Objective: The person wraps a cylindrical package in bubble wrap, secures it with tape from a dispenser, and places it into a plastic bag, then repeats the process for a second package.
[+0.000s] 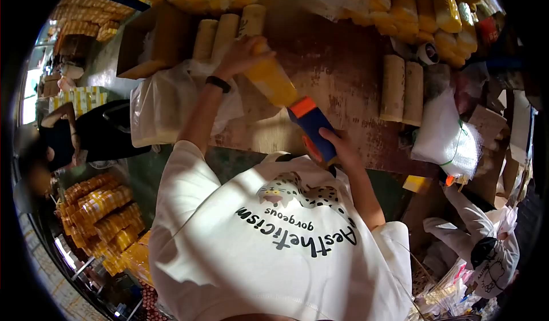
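My left hand [245,57], with a black band at its wrist, is closed around the upper end of a yellow cylindrical pack [272,81] that slants over the table. My right hand [343,148] grips a dark blue handheld tool [315,131] with an orange end, its exact kind unclear. The tool's orange end meets the lower end of the pack. Behind my left hand, several pale printed rolls [225,36] stand upright. A clear plastic bag [166,106] lies under my left forearm.
The worn reddish table [354,75] spans the front. Yellow packs [403,6] are piled at the back; two pale rolls [393,89] stand right, beside bubble wrap [452,141]. A cardboard box [150,41] is left. One person [57,138] is at left, another [486,246] at lower right.
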The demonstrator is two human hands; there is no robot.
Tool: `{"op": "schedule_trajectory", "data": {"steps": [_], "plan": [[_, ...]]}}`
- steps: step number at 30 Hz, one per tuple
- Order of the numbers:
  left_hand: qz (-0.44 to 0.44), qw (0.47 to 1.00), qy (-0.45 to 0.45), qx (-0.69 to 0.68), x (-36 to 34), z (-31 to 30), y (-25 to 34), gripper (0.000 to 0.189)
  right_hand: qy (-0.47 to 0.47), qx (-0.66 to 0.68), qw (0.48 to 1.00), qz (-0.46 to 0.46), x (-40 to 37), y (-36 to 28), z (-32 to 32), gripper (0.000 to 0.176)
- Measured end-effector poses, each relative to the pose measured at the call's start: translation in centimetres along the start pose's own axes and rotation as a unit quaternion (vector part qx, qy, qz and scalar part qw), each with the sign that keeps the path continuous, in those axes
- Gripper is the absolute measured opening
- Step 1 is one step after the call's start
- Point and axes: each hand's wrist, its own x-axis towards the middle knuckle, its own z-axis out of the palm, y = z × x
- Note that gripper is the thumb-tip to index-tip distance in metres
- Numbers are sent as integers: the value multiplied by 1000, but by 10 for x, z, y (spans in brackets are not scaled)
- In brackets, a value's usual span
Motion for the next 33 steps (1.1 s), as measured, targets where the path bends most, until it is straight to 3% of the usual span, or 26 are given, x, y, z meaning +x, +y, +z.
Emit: {"op": "schedule_trajectory", "data": {"steps": [6,9,14,17,20,23,26,29,30,33], "plan": [[-5,1000,8,15,24,13,-11,78,-16,72,997,0,-54,-42,22,52],[9,996,-82,-37,9,-8,23,70,52,104,991,63,-101,-92,60,52],[41,999,3,-3,35,20,-15,65,-10,-17,1000,-14,-66,-33,33,49],[30,999,8,-10,42,22,-21,63,81,-2,996,37,-41,-5,24,51],[27,999,17,-4,32,15,-6,59,79,-245,966,-6,-13,29,13,55],[37,999,7,4,36,20,1,58,114,-211,971,9,10,43,19,57],[45,999,-6,21,38,20,5,61,137,-271,951,-62,41,75,14,63],[37,998,-51,31,43,21,6,64,122,-178,975,-49,61,76,23,64],[31,997,-68,32,45,21,6,65,102,-172,980,-7,64,65,28,64],[81,995,26,44,27,22,16,64,114,-253,961,13,96,64,32,65]]}}
